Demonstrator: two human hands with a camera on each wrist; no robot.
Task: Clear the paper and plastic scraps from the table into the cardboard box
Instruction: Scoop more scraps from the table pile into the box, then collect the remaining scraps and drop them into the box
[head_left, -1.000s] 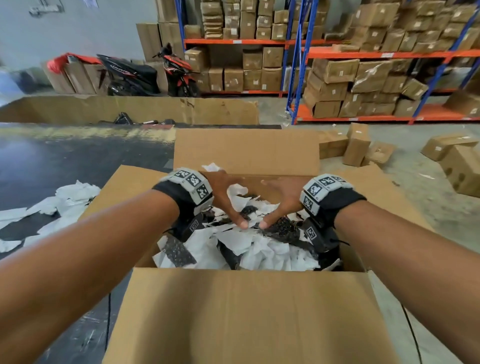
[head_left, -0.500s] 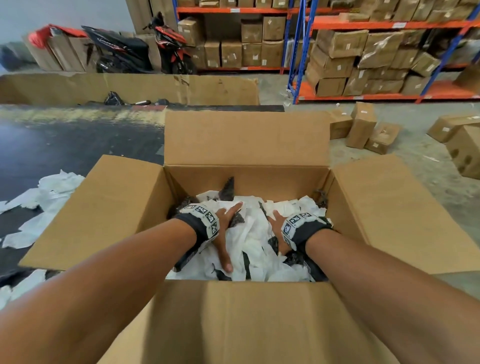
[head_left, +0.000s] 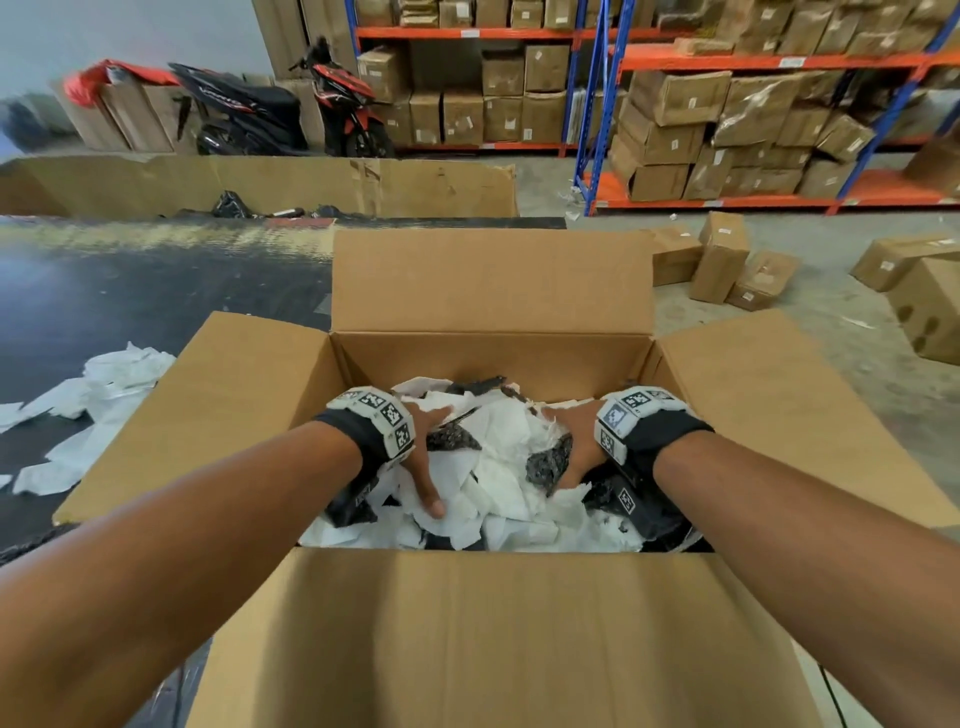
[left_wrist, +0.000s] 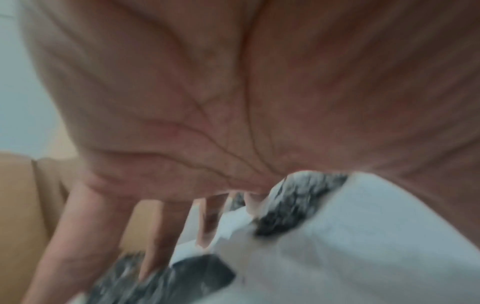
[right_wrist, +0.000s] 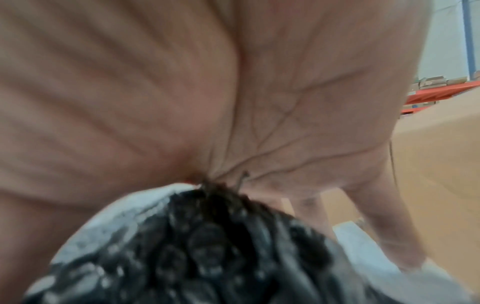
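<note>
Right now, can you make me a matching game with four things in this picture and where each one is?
Things:
1. left hand
2. cardboard box
3. white scraps on the table
4. motorbike

Places:
A. standing open in front of the person
B. parked at the back by the shelves
C. pressing flat on the scraps in the box
D. lying to the left of the box

Pairs: 1-C, 2-A, 3-D, 4-B

Cardboard box (head_left: 488, 623) at frame centre, scraps (head_left: 498, 483) inside; table (head_left: 130, 296) left with loose paper (head_left: 98, 395); shelving (head_left: 727, 104) upper right.
</note>
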